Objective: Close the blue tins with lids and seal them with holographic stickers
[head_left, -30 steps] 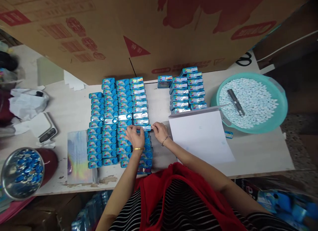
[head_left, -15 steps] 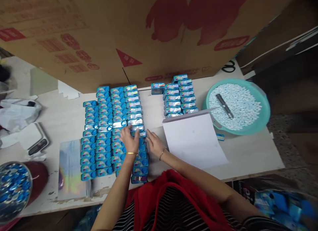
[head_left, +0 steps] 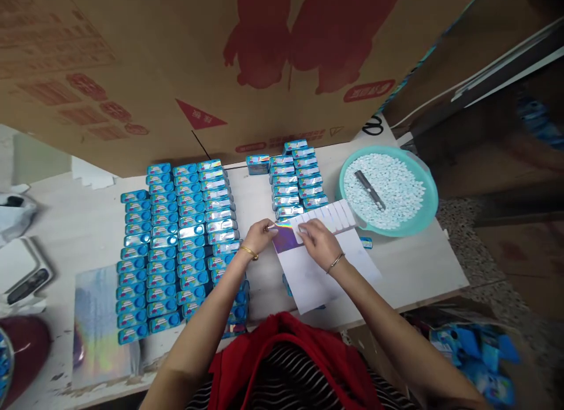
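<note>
A white sticker sheet (head_left: pixel 326 275) lies on the table in front of me, its far edge folded over into a strip of narrow shiny stickers (head_left: pixel 332 217). My left hand (head_left: pixel 259 236) pinches the left end of this strip, where a holographic patch (head_left: pixel 285 238) shows purple and rainbow glare. My right hand (head_left: pixel 321 243) is closed on the strip just to the right, thumb and fingertips at the sticker edge. Whether a single sticker has come loose cannot be made out. Long rows of small blue boxes (head_left: pixel 163 254) stand to the left of my hands.
More blue boxes (head_left: pixel 284 181) stand behind the sheet. A turquoise basin (head_left: pixel 432 192) of small white pieces, with a dark flat tool (head_left: pixel 369 190) on top, is at the right. A large cardboard box (head_left: pixel 145 57) closes off the back. Silvery sheets (head_left: pixel 101 322) lie front left.
Both hands have left the blue box in the row and moved right to the sticker sheet. The sheet's far edge is now lifted and folded, showing its stickers. The view has shifted right.
</note>
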`<action>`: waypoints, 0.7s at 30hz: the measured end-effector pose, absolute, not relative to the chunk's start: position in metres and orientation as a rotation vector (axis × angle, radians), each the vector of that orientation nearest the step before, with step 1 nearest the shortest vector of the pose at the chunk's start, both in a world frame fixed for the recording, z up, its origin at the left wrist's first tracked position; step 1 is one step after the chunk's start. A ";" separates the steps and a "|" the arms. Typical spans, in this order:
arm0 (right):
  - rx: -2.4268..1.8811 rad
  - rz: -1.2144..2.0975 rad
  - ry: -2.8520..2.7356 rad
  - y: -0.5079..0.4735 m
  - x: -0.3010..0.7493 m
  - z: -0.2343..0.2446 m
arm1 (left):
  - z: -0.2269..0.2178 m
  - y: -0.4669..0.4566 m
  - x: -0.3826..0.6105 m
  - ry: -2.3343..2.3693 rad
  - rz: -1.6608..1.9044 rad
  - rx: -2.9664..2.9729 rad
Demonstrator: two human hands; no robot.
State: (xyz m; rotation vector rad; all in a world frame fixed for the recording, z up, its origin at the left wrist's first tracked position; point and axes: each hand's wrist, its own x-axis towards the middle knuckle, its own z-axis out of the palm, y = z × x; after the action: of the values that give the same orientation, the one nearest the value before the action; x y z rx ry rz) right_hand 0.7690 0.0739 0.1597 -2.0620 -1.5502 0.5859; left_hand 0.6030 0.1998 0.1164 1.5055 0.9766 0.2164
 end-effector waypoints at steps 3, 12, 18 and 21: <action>-2.140 0.333 -1.626 0.080 0.768 0.168 | 0.126 0.195 0.592 0.854 0.249 1.465; -2.023 0.566 -1.927 0.121 0.765 0.166 | 0.160 0.199 0.586 0.827 0.264 2.439; -2.142 0.695 -1.923 0.131 0.766 0.175 | 0.158 0.182 0.596 0.794 0.292 2.681; -2.184 0.765 -1.912 0.133 0.769 0.176 | 0.150 0.178 0.598 0.810 0.380 2.746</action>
State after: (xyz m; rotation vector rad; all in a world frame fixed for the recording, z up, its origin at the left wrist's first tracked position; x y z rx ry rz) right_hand 0.7694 0.1333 0.1763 -2.1835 -1.9116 0.7654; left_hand 0.5982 0.1775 0.1496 2.7459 0.8101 0.3801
